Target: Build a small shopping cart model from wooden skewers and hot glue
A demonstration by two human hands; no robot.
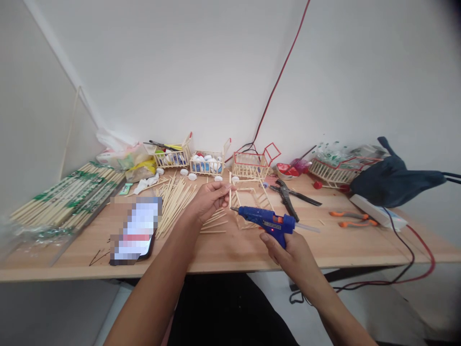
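Observation:
My right hand [288, 252] is wrapped round the handle of a blue glue gun [266, 218], with a clear glue stick [308, 228] poking out of its back. The gun's nozzle points left, at the lower end of a short wooden stick [230, 192]. That stick stands upright, pinched between the fingertips of my left hand [213, 197]. Behind the gun, an open frame of glued sticks [264, 194] rests on the table, partly hidden by the gun. Loose wooden sticks [173, 206] lie fanned out left of my left hand.
Small stick-built carts [207, 166] line the wall, some filled with bottle caps. Pliers with black handles [288, 199] and orange-handled pliers [353, 218] lie to the right. A phone [139, 228] and packaged sticks [68, 197] are at left. Cables [403, 276] hang over the front edge.

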